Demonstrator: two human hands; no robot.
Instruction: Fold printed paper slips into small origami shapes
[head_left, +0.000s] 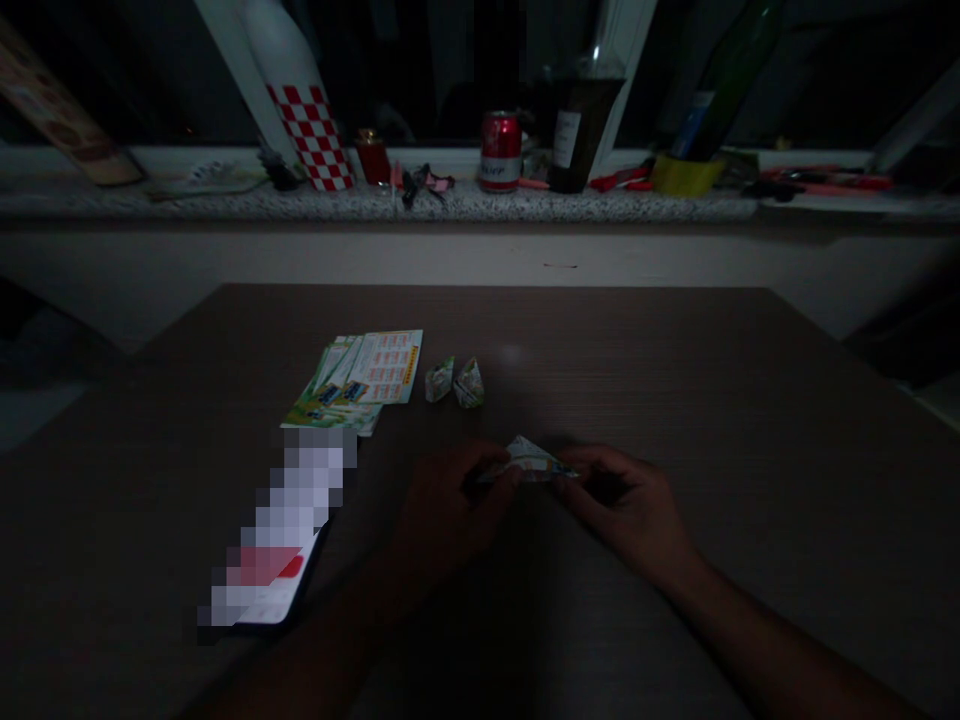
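Between my two hands is a small folded paper triangle (531,460), printed in white, green and blue, its peak pointing away from me. My left hand (459,495) pinches its left corner between thumb and fingers. At the right corner, my right hand (626,495) has thumb and fingers closed on the paper. Just beyond the left hand sit two small folded paper pieces, a left one (439,380) and a right one (469,384), side by side on the table. Dim light hides the finer folds.
A fanned stack of printed paper cards (352,385) lies left on the brown table (675,370). Nearer me is a lit smartphone (274,590), partly pixelated. Along the granite windowsill (442,207) stand a checkered bottle (315,130), a red can (500,150) and other bottles.
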